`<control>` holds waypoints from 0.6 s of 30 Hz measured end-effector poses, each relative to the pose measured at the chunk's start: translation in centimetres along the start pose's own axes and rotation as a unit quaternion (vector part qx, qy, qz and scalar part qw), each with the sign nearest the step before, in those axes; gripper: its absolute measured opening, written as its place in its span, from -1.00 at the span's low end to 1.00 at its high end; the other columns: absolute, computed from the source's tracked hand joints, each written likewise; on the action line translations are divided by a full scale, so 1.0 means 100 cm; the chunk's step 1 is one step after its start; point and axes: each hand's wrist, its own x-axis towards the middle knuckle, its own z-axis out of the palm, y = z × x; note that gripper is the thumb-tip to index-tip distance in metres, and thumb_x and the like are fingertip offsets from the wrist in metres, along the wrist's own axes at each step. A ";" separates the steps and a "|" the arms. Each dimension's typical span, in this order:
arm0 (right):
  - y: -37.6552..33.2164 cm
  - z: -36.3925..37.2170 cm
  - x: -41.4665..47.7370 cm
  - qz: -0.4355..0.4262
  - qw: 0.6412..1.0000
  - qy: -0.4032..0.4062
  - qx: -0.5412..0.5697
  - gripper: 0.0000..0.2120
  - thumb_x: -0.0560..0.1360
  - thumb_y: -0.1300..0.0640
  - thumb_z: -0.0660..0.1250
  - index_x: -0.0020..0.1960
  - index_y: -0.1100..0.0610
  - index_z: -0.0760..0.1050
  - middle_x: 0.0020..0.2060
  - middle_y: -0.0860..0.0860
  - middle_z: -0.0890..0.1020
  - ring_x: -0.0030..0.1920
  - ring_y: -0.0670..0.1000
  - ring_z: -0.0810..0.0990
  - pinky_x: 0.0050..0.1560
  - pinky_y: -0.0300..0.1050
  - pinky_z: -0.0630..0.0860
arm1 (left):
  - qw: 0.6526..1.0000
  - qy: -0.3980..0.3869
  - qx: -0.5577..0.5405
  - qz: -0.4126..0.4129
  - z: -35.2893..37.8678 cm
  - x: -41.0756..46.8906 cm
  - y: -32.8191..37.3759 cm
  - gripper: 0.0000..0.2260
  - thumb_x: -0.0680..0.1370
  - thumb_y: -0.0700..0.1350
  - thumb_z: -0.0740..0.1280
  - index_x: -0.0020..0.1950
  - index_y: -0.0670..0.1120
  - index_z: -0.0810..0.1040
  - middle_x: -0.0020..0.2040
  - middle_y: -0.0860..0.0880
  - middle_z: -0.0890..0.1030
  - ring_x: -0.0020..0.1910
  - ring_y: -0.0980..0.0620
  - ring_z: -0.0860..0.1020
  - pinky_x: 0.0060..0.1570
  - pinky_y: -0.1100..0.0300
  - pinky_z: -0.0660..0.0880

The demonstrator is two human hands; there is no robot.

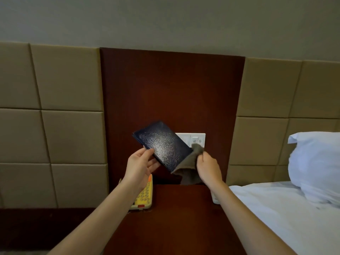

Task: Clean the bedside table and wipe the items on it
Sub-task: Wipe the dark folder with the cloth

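A dark blue leather-textured folder [162, 145] is held tilted in the air above the dark wooden bedside table [174, 218]. My left hand [140, 166] grips its lower left edge, thumb on top. My right hand [208, 167] is closed on a grey-brown cloth [189, 167] that hangs at the folder's lower right corner and touches it. A yellow telephone [144, 196] with an orange strip and a red button lies on the table's left side, partly hidden by my left forearm.
A white switch and socket panel [196, 139] sits on the wooden wall board behind the folder. A white object [215, 199] peeks out under my right forearm at the table's right edge. A bed with white sheet [276, 208] and pillow [316, 162] borders the right.
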 end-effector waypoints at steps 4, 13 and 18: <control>0.061 0.023 -0.010 0.036 0.993 -0.031 -0.111 -0.68 0.64 0.03 0.01 0.13 0.18 0.46 0.04 0.18 0.59 0.06 0.23 0.56 0.00 0.03 0.45 | 0.999 0.031 -0.008 -0.037 -0.004 0.011 -0.018 -0.81 0.61 -0.28 0.21 0.21 -0.21 0.49 0.10 -0.14 0.61 0.04 -0.08 0.61 -0.13 0.13 0.57; 0.144 0.088 -0.023 0.047 0.957 -0.193 -0.212 -0.48 0.63 0.01 0.07 0.53 0.10 0.03 0.37 0.14 0.37 0.33 0.17 0.41 0.24 0.08 0.39 | 0.983 0.097 0.066 -0.138 -0.038 0.020 -0.077 -0.82 0.61 -0.31 0.21 0.20 -0.24 0.44 0.08 -0.16 0.56 -0.06 -0.07 0.59 0.00 0.04 0.52; 0.111 0.112 -0.044 -0.237 0.926 -0.191 -0.225 -0.21 0.55 -0.17 0.21 0.55 -0.06 -0.23 0.51 0.11 0.15 0.45 0.16 0.26 0.36 0.07 0.33 | 0.962 0.132 0.142 -0.193 -0.043 0.038 -0.123 -0.69 0.60 -0.26 0.25 0.34 -0.26 0.41 0.26 -0.18 0.51 0.21 -0.16 0.50 -0.01 0.10 0.49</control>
